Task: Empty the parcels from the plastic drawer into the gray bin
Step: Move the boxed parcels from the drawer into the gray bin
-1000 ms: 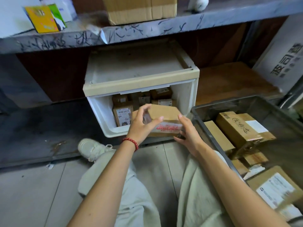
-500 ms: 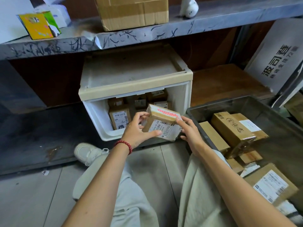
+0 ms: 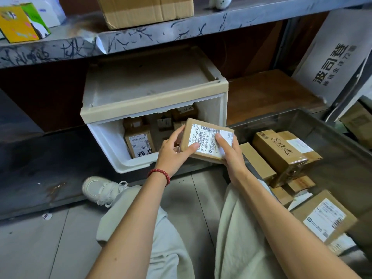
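Observation:
Both hands hold a small cardboard parcel (image 3: 207,135) in front of the white plastic drawer (image 3: 106,146), its white shipping label facing up. My left hand (image 3: 175,152) grips its left end, thumb on the label. My right hand (image 3: 231,154) grips its right end, thumb pressed on the label. Several brown parcels (image 3: 138,141) stand inside the open drawer. The gray bin (image 3: 342,156) sits to the right and holds several parcels, among them a long brown box (image 3: 279,152).
A scratched grey shelf (image 3: 141,37) runs above the drawer, bearing a large cardboard box (image 3: 145,9) and a yellow packet (image 3: 16,25). My knees and a white shoe (image 3: 98,188) fill the tiled floor below. A white printed carton (image 3: 332,59) leans at far right.
The parcel has come out of the drawer, risen slightly, and turned so its label now faces up. Both hands have shifted a little to the right with it.

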A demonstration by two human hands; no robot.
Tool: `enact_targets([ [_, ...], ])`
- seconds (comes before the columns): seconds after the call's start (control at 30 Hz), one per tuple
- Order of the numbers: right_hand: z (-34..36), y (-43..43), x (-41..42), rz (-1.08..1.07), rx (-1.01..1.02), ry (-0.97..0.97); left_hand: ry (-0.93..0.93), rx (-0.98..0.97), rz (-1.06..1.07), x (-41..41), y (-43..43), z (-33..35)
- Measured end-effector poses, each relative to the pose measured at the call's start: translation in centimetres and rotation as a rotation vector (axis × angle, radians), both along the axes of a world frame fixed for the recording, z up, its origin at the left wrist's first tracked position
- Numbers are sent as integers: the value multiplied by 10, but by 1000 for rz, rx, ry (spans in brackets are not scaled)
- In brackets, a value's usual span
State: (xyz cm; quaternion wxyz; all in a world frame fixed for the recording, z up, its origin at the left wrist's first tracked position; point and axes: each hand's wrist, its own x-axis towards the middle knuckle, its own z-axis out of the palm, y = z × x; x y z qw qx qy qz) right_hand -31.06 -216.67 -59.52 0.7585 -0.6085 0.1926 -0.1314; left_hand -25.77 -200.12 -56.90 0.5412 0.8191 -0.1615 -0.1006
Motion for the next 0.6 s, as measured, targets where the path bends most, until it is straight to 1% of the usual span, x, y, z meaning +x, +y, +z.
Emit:
enact_targets([
  [0.1,2,-7,-1,-103,60,-43,-11,-23,-6,-5,-20,-5],
  [0.27,4,-19,-10,-251,68,-128,-40,-144,26,-9,-51,-7],
  [0.33,3,-25,-13,-327,46,-167,-43,-162,15,-10,-63,-9],
  [0.43,1,-33,-14,-444,-36,-146,-24,-135,-29,-10,-82,-14],
  [0.6,5,-48,-17,-612,8,-76,-15,-97,-100,-3,-104,-19],
])
